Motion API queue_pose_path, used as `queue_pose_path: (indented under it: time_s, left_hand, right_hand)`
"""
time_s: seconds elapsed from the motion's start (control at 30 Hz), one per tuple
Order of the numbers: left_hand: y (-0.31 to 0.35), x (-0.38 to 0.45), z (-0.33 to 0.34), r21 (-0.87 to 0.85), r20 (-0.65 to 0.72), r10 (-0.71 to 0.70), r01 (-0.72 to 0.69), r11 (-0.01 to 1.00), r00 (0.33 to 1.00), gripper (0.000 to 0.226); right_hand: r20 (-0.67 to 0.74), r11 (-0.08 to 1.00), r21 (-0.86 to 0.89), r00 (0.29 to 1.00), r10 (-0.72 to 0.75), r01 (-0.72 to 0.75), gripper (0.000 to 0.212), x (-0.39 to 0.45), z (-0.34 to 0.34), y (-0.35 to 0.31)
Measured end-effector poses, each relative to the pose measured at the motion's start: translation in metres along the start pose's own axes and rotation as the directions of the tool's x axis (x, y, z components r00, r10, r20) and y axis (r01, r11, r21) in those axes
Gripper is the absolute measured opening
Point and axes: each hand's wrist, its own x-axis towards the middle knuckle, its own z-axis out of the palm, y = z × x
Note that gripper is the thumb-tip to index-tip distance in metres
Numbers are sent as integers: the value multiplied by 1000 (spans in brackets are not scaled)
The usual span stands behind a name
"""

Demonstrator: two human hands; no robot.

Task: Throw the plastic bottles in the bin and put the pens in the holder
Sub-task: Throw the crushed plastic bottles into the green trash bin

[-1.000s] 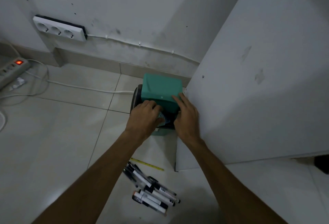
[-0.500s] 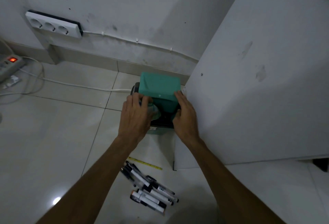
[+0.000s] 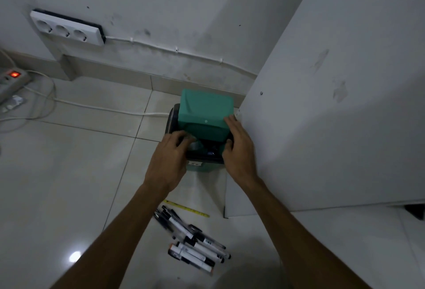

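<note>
A small green bin (image 3: 197, 168) stands on the floor against a white panel, its green swing lid (image 3: 207, 107) tilted open. My left hand (image 3: 169, 160) reaches into the dark opening with fingers curled on a clear plastic bottle (image 3: 195, 145), which lies mostly inside the bin. My right hand (image 3: 239, 148) rests with straight fingers on the lid's right edge, thumb at the rim. Several black-and-white pens (image 3: 195, 240) lie in a heap on the tiles between my forearms. No pen holder is in view.
A tall white panel (image 3: 333, 105) stands close on the right of the bin. A yellow measuring strip (image 3: 187, 208) lies by the pens. A power strip (image 3: 12, 79), a white cable (image 3: 92, 106) and a wall socket row (image 3: 66, 28) are at the left.
My left hand has pushed the bottle from above the opening down into the bin. My right hand has stayed on the lid's right side.
</note>
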Motion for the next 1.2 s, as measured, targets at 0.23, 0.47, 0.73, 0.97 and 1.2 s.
queue_pose_path:
  time_s: [0.23, 0.47, 0.73, 0.97, 1.2]
  left_hand:
    - [-3, -5, -10, -6, -27, -87, 87, 996, 996, 54]
    - [-14, 1, -9, 392, 59, 173, -182, 902, 983, 59]
    - [-20, -4, 6, 614, 315, 52, -245, 750, 948, 67]
    - [-23, -6, -10, 58, -93, -150, 156, 986, 984, 59]
    - [-30, 0, -6, -363, 71, -305, 310, 879, 950, 55]
  right_hand:
    - [-27, 972, -231, 998, -51, 44, 54, 7, 2, -3]
    - [48, 955, -291, 998, -48, 60, 57, 21, 15, -16]
    - [92, 957, -282, 995, -38, 63, 62, 16, 14, -11]
    - [99, 953, -296, 994, -45, 72, 56, 24, 10, -14]
    - [131, 932, -360, 991, 20, 29, 51, 34, 10, -16]
